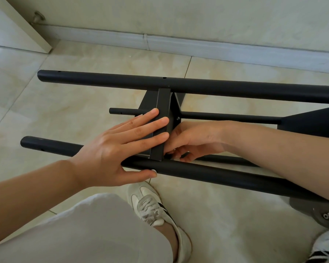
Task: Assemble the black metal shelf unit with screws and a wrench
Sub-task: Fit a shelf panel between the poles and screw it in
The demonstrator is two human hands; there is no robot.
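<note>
The black metal shelf unit lies on its side on the tiled floor, with a far tube (198, 87) and a near tube (217, 175) running left to right. A flat black shelf panel (162, 109) stands between them. My left hand (114, 149) presses flat on the panel edge with straight fingers, thumb against the near tube. My right hand (192, 141) reaches in from the right behind the panel, fingers curled at the joint near the near tube; what it pinches is hidden. A screw (178, 118) shows in the panel bracket.
A thinner black rod (230, 117) runs behind the panel. A second shelf panel (311, 122) sits at the right. My knee and white sneaker (150, 205) are below the near tube. Two small screws (328, 215) lie at the lower right. A white door (17, 29) and baseboard lie beyond.
</note>
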